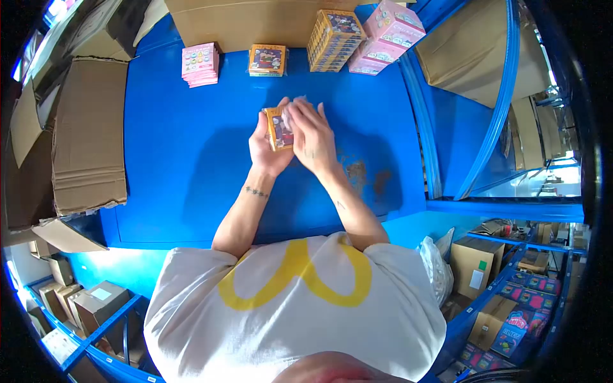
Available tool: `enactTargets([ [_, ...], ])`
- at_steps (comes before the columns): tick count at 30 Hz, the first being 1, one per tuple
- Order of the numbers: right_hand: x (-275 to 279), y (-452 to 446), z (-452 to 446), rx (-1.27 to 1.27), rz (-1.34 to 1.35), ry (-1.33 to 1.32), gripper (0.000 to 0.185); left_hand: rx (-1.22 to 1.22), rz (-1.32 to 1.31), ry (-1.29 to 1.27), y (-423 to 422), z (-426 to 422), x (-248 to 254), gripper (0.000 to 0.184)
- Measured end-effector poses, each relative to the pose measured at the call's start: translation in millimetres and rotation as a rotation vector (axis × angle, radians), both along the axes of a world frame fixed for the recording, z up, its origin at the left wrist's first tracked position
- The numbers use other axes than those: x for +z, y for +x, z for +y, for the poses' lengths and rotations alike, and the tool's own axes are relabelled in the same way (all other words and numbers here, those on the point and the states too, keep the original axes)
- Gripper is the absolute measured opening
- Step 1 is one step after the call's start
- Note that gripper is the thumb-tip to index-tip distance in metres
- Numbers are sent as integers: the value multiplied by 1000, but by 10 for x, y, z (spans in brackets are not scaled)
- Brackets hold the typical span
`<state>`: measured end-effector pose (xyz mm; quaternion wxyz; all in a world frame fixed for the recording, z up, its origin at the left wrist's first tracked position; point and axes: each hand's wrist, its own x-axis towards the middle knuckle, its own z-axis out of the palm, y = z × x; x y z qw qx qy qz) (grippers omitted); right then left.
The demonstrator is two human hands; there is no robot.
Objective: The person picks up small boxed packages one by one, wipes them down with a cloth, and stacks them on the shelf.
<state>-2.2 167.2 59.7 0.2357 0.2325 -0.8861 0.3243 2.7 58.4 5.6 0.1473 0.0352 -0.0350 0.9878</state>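
Observation:
My left hand [268,152] is closed around a small orange box [279,131] with a dark picture on its face, the thumb along its left edge. My right hand [313,135] lies over the box's right side, fingers bent across it and pressed against it. A whitish, clear bit, like plastic film, shows by the right fingers; its extent is hidden. Beyond my hands, a short pile of similar orange boxes [267,59] sits on the blue table [172,134]. To its right rises a tall stack of orange boxes [333,41].
Pink packs [200,64] are stacked at the back left, and larger pink boxes [394,27] at the back right. A cardboard sheet [255,25] stands along the back. An open carton [89,134] borders the left side; a blue metal frame [428,127] borders the right.

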Motion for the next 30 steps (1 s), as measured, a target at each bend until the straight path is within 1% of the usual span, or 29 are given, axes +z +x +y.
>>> enactTargets([
  [4,-157,377,-34,149,-29,-177,37,9,-29,-278,80,54,250,52],
  [5,-119,342,-2,137,-33,-176,37,-3,-32,-277,78,83,212,52],
  [9,120,-38,123,37,-18,-66,40,-52,-101,-64,52,147,-45,54],
  [10,99,9,107,37,-13,-67,40,-52,-95,-65,34,128,-12,54],
  [13,-148,415,25,106,-27,-158,41,-30,-14,-178,9,50,161,53],
  [15,-162,492,23,129,-61,-187,41,-22,-16,-213,84,40,125,53],
  [19,113,93,-8,97,12,-124,44,-58,-12,114,29,-19,34,54],
  [20,83,123,-5,98,18,-127,44,-58,-7,110,22,-27,58,54],
  [24,-258,399,93,100,46,-104,45,-14,16,-222,25,3,179,53],
  [25,-225,407,87,97,38,-104,45,-17,9,-221,51,26,194,53],
  [29,-9,189,-5,203,-19,-261,43,-31,-41,-204,76,133,281,55],
  [30,4,94,36,156,15,-217,42,-38,-43,-209,84,126,277,55],
])
